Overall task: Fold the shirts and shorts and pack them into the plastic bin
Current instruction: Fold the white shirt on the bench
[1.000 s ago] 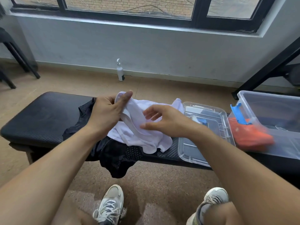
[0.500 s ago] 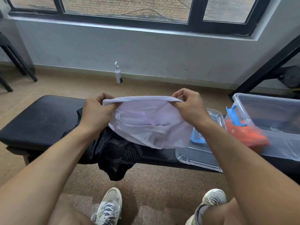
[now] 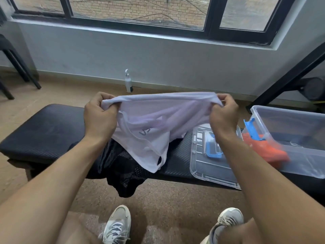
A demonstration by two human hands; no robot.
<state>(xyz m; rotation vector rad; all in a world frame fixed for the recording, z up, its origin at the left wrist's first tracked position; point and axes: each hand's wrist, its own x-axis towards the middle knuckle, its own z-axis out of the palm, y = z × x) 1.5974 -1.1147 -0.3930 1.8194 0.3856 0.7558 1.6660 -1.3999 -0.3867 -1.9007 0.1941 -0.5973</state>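
A person seated at a black padded desk (image 3: 44,131) now holds a white shirt (image 3: 158,124) stretched taut between both hands, where a second ago it lay bunched above the desk's middle. The left hand (image 3: 99,118) and the right hand (image 3: 223,117) have drawn apart, each with fingers curled tight round one end of the shirt's upper edge, so the cloth hangs clear and open above the desk's front edge. Beneath it a black mesh garment (image 3: 123,166) spills over that front edge, unfolded. At the desk's right end stands the clear plastic bin (image 3: 288,120), an orange garment (image 3: 263,150) already inside, its lid (image 3: 211,166) lying flat beside it. With the shirt spread out, folding looks ready to begin; packing it is likely still a few moves off.
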